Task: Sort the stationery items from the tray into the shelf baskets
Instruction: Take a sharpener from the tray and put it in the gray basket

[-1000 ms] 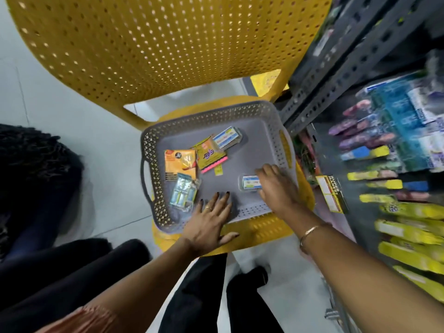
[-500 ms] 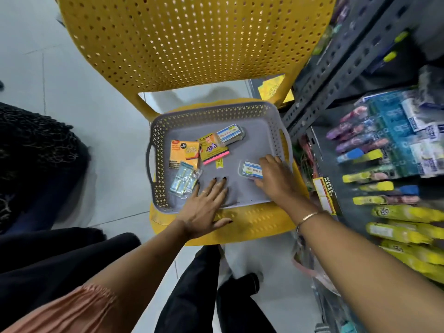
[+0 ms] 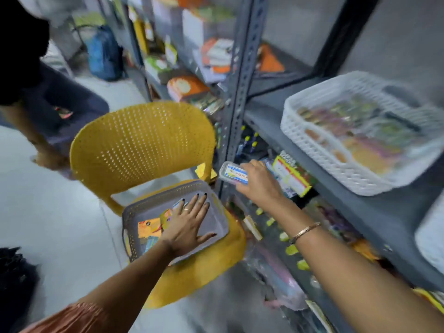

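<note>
A grey perforated tray [image 3: 217, 223] sits on the seat of a yellow chair [image 3: 141, 145]. Orange and yellow stationery packets [image 3: 150, 228] lie in its left half. My left hand [image 3: 189, 224] rests flat inside the tray, fingers spread, holding nothing. My right hand [image 3: 258, 182] is raised to the right of the tray, in front of the grey metal shelf [image 3: 360, 200], and grips a small clear box with a blue and white label [image 3: 231, 175]. A white basket [image 3: 341, 174] with blurred colourful items stands on the shelf above and to the right of that hand.
The shelf upright [image 3: 236, 97] stands just behind the held box. Yellow-capped items [image 3: 292, 249] and packets fill the lower shelf. Books and boxes [image 3: 187, 87] crowd the far shelves. Another person [image 3: 45, 99] stands at the left. A second white basket [image 3: 432, 239] is at the right edge.
My right hand has lifted the small clear box out of the tray and carried it up toward the shelf. The view has swung up from the tray. My left hand stays on the tray.
</note>
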Available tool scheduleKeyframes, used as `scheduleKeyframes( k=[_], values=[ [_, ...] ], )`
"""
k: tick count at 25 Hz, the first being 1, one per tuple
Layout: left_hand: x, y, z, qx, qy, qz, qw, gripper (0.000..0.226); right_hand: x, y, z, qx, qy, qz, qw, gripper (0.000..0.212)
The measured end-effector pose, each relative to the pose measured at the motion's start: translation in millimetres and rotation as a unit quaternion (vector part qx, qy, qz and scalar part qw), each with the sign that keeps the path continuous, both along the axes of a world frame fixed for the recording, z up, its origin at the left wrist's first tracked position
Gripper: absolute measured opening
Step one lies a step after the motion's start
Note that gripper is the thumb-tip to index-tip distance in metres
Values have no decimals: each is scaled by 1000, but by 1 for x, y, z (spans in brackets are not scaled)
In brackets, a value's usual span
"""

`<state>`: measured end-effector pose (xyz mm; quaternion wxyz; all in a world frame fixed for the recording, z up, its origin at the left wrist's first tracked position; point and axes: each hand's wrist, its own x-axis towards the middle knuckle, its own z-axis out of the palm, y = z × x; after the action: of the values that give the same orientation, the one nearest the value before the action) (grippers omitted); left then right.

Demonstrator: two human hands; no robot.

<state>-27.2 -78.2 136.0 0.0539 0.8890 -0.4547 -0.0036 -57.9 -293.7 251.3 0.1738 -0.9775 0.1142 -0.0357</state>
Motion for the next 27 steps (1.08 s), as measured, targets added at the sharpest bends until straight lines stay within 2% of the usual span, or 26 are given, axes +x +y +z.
scheduleKeyframes(
  k=[6,9,12,16,21,24,27],
  values=[
    [-25,-84,104,-107,-70,-128,983,83,-96,-26,116,-6,-106,-156,982,45],
    [-59,-134,143,-137,-90,-186,969,78,-150,-54,158,-22,-115,-221,968,51],
    [-93,-177,168,-164,-112,-237,951,78,-210,-81,184,-38,-103,-292,950,47],
    [-163,-228,188,-210,-108,-305,923,76,-307,-113,200,-56,-81,-370,924,44],
    [-298,-283,206,-252,-84,-395,879,72,-442,-154,200,-67,-51,-454,887,43],
    [-376,-310,205,-226,-84,-431,870,72,-514,-175,191,-60,-20,-495,867,43],
    [-422,-329,188,-160,-71,-441,880,75,-567,-190,175,-57,28,-507,860,46]
  ],
)
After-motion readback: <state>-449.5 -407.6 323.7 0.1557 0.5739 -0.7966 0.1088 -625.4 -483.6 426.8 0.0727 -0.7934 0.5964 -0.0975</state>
